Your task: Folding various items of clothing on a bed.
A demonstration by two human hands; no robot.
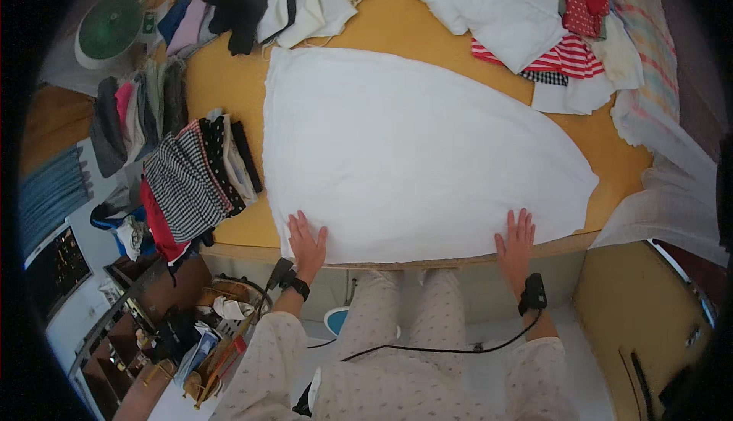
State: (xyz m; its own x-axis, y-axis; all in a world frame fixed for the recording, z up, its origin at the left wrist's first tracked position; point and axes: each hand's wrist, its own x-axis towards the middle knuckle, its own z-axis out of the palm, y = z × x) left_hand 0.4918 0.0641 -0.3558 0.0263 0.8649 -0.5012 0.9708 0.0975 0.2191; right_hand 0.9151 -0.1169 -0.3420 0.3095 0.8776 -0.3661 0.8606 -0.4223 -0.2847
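Under left hand (307,245) and right hand (516,244), both flat, fingers extended: white cloth (412,150), mostly beyond them. Palms hidden.

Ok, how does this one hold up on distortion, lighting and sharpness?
Head view: dark fisheye rim, yellow tabletop bowed along its front edge; head view: soft light, white cloth bright with faint creases; head view: left hand and right hand readable, no obvious motion blur.

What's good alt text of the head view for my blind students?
A person's left hand and right hand rest flat on the near edge of a white cloth on a yellow surface; folded clothes lie left, more garments beyond.
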